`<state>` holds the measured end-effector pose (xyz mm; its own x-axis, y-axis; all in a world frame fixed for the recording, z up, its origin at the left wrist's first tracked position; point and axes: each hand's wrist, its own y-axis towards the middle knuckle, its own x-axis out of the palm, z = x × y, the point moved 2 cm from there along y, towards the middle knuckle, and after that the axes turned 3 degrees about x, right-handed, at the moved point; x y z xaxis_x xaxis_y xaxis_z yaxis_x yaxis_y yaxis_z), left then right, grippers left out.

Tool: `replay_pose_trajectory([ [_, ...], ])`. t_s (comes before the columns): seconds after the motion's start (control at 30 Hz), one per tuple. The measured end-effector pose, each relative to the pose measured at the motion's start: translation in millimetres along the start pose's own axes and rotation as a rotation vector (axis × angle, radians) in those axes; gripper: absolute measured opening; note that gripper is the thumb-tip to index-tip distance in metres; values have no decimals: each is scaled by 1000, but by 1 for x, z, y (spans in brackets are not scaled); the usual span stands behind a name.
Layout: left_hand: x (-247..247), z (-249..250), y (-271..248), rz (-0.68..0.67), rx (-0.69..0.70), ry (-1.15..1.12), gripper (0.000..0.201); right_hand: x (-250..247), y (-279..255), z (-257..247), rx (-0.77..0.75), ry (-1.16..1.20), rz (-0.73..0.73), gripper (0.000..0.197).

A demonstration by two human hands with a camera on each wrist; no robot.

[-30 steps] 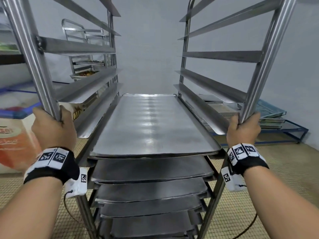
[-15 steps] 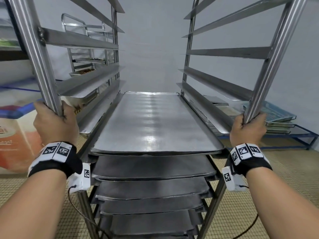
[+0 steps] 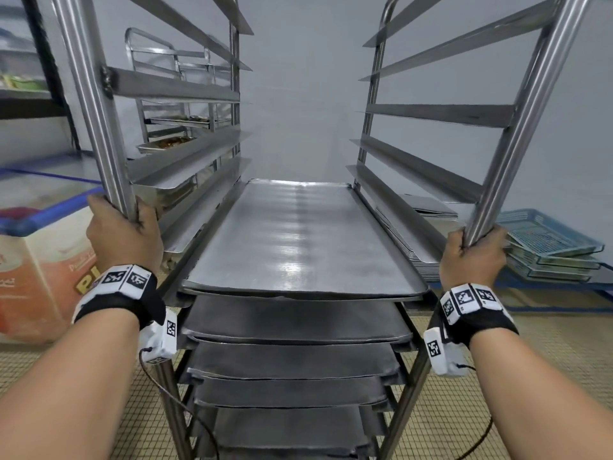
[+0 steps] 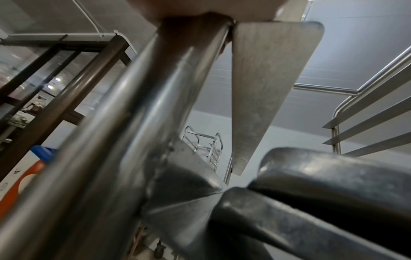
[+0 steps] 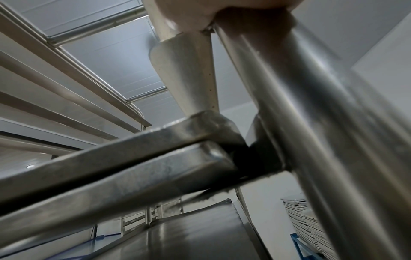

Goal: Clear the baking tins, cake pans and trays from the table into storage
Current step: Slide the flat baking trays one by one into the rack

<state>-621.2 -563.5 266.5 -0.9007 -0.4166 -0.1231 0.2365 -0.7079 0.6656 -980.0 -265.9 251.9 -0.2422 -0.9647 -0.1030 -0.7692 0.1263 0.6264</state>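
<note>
From your head view, the trays (image 3: 298, 240) sit stacked on the lower runners of the rack (image 3: 441, 114), the floor below them; your wrist views show only posts, tray edges and ceiling. Your left hand (image 3: 124, 234) and right hand (image 3: 472, 257) each wrap a front post, arms extended forward.

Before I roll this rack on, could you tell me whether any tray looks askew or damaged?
Nothing stands out. The trays lie flat and squarely in the rack's runners, none sticking out. Left hand and right hand each grip a front upright.
</note>
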Motion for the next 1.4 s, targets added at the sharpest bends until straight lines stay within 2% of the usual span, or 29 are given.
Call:
replay_pose_trajectory([
  [0.37,89,-15,35,26,11,-13,34,83,40,23,2,17,21,28],
  [0.97,244,-52,108,-47,-42,-47,40,232,98,56,-1,-19,68,28],
  [1.07,266,-51,113,-58,-72,-43,39,252,108,63,3,-30,75,28],
  [1.4,353,-53,129,-101,-47,-72,41,311,159,98,38,-60,73,31],
])
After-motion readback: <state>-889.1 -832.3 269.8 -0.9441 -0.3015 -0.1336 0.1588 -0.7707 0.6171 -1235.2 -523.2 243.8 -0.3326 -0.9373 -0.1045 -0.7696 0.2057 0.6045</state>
